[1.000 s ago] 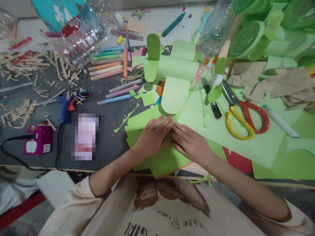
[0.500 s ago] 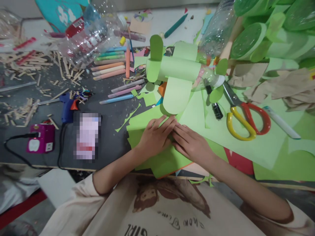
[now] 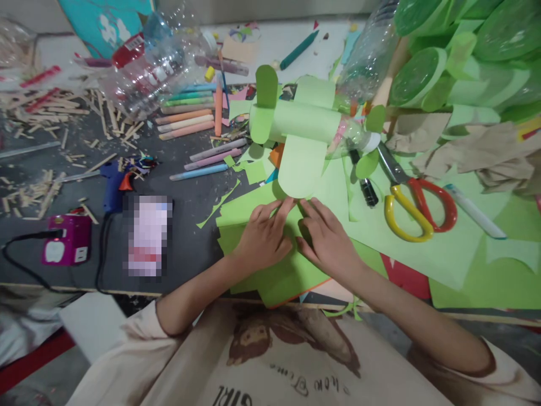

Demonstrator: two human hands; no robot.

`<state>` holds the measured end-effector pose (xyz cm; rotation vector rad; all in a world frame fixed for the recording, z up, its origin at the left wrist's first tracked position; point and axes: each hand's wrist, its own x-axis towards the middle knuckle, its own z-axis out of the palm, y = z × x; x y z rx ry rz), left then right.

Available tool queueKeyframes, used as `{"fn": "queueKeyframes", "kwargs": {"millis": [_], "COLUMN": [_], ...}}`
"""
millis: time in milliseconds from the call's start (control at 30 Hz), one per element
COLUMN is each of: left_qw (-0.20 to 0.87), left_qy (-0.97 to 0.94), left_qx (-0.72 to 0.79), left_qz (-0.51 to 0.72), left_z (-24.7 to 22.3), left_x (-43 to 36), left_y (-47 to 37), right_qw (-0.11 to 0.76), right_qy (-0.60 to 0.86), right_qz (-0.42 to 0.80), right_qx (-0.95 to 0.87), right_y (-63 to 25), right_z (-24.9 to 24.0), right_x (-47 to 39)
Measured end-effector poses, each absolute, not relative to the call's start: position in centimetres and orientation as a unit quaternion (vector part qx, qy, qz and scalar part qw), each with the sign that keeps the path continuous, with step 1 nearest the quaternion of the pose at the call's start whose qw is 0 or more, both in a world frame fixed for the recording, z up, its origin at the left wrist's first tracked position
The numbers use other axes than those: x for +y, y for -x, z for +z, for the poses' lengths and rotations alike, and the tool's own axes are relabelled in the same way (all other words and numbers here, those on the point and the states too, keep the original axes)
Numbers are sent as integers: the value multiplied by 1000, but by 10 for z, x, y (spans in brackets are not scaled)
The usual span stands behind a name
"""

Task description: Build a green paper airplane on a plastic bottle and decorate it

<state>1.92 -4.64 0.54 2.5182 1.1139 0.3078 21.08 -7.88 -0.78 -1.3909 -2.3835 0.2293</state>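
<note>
My left hand (image 3: 265,235) lies on a stack of green paper sheets (image 3: 279,285), fingers stretched forward and nothing visible in its grasp. Beside it, my right hand (image 3: 324,234) rests with its fingers apart, a small gap between the two. Just beyond my fingertips is a paper-covered plastic bottle model shaped like an airplane (image 3: 302,119), with pale green wings, a darker green tail piece and a propeller at its neck. The near wing's rounded end almost meets my fingers; whether they touch it, I cannot tell.
Scissors (image 3: 408,211), a black marker (image 3: 368,190) and a pale capped pen (image 3: 475,211) lie to the right. On the left are a blue glue gun (image 3: 112,186), a phone (image 3: 149,235) and a purple power box (image 3: 66,239). Plastic bottles (image 3: 156,70) and wood sticks stand behind.
My hands have moved apart; before, their fingertips met and overlapped. The right hand's fingers have spread. The airplane model stays put, with the whole view shifting slightly.
</note>
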Motion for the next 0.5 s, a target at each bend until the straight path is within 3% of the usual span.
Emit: {"fn": "queueKeyframes", "kwargs": {"millis": [233, 500], "left_qw": [101, 30], "left_qy": [-918, -904], "left_qx": [377, 426], "left_qz": [69, 24], "left_z": [3, 9], "left_x": [-53, -68], "left_y": [-9, 33], "right_qw": [136, 147], "right_qy": [527, 534], "right_qz": [8, 27], "right_qx": [-839, -832], "right_y": [-206, -207], "right_z": [-4, -6], "right_x": [-79, -80]}}
